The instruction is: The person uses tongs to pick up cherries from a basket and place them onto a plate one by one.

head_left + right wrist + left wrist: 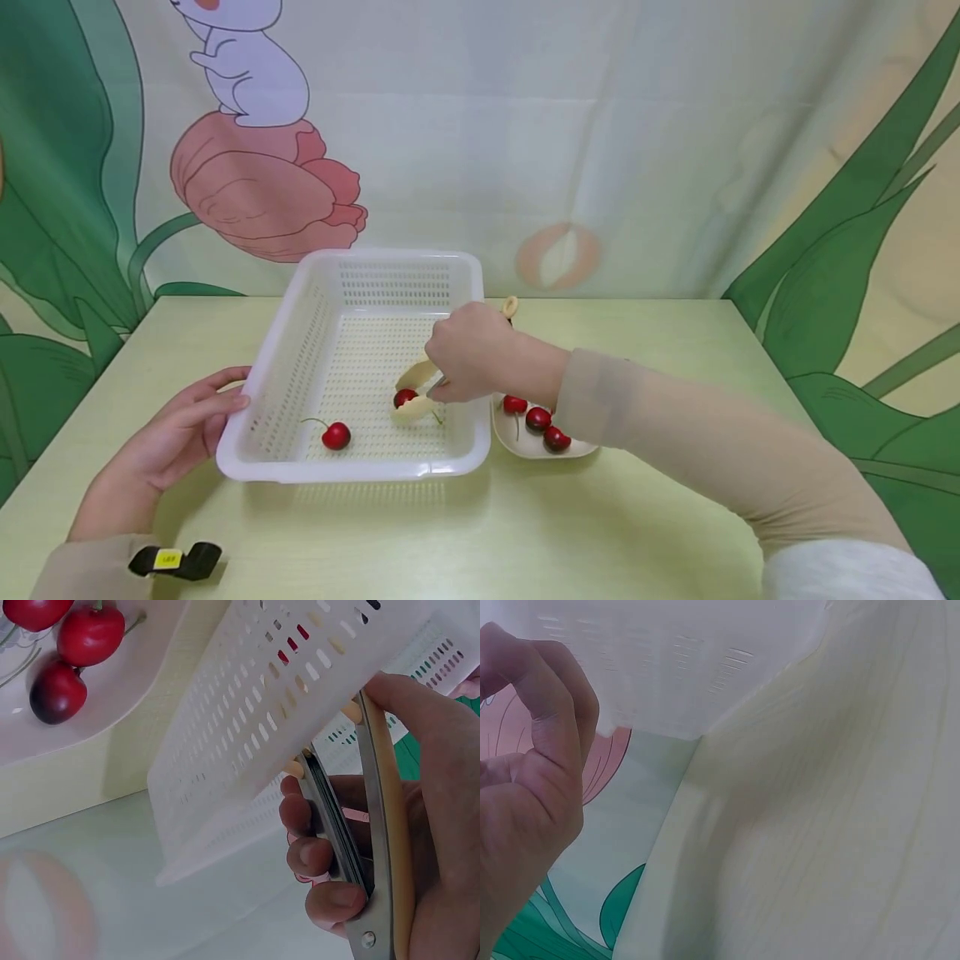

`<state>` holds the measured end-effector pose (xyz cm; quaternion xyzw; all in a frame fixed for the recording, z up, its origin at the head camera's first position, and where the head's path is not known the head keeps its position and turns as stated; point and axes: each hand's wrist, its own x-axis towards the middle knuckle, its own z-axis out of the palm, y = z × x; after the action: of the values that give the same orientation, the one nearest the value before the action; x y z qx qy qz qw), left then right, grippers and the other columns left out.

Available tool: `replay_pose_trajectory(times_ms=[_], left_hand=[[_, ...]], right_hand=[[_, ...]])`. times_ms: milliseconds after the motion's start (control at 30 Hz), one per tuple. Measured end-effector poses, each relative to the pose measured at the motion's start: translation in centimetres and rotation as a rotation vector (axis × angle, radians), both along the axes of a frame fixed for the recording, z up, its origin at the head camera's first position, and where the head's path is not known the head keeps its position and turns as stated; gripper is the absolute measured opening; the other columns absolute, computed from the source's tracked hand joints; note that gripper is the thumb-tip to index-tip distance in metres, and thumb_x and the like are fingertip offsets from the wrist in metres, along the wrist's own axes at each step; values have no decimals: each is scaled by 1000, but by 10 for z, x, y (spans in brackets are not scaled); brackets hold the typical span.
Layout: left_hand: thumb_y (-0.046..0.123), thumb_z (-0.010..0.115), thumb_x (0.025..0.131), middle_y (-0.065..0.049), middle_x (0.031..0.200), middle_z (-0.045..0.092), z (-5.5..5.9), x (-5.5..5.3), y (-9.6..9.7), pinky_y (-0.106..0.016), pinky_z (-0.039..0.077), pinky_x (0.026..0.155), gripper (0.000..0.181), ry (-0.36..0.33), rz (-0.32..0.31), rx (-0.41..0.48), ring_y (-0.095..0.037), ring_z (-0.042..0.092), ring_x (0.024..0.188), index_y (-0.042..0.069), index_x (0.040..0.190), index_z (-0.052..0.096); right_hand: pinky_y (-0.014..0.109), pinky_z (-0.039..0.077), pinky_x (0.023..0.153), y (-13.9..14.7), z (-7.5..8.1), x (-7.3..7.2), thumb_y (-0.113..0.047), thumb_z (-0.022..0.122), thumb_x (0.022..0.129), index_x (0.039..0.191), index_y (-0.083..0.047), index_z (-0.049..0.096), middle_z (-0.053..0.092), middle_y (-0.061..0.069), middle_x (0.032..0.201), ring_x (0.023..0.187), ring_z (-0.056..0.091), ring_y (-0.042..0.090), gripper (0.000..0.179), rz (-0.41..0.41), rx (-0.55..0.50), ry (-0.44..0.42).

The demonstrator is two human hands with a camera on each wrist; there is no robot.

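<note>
My right hand [471, 352] grips metal-framed tongs [386, 825] with cream tips, reaching over the right wall of a white perforated basket [352, 472]. In the head view the tong tips lie on either side of a red cherry [405, 398] inside the basket. Another cherry [336, 436], its stem attached, lies on the basket floor at front left. At the left rim, my left hand [183, 433] holds the basket with bent fingers; the left wrist view hides the fingertips.
To the basket's right, partly under the right forearm, a small white dish [525, 452] holds several cherries [538, 419]. A cream ring-shaped end [510, 307] shows behind the right hand. A printed curtain [637, 167] hangs behind the pale yellow table [600, 533].
</note>
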<state>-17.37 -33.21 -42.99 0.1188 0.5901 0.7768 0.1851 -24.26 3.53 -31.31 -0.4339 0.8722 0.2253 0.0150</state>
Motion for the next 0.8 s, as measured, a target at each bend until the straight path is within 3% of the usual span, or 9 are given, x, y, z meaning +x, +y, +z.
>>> replay_pose_trajectory(times_ms=[367, 533, 800], left_hand=[[4, 38, 109, -3, 124, 70, 1, 0, -1, -40, 58, 87, 30, -1, 4, -11, -22, 72, 105, 16, 135, 48], [5, 38, 109, -3, 124, 70, 1, 0, -1, -40, 58, 88, 30, -2, 6, -14, -21, 72, 105, 16, 135, 48], [5, 39, 109, -2, 123, 70, 2, 0, -1, -40, 58, 88, 30, -13, 15, -14, -21, 71, 105, 17, 135, 48]], right_hand=[[26, 41, 50, 4, -7, -4, -65, 63, 92, 77, -23, 66, 60, -7, 68, 60, 50, 12, 45, -57, -18, -68], [25, 37, 48, 6, -9, -4, -61, 64, 94, 76, -21, 66, 57, -7, 65, 58, 47, 12, 43, -51, -49, -99], [26, 36, 45, 9, -11, -1, -59, 64, 95, 77, -21, 68, 59, -6, 67, 57, 48, 12, 42, -47, -91, -87]])
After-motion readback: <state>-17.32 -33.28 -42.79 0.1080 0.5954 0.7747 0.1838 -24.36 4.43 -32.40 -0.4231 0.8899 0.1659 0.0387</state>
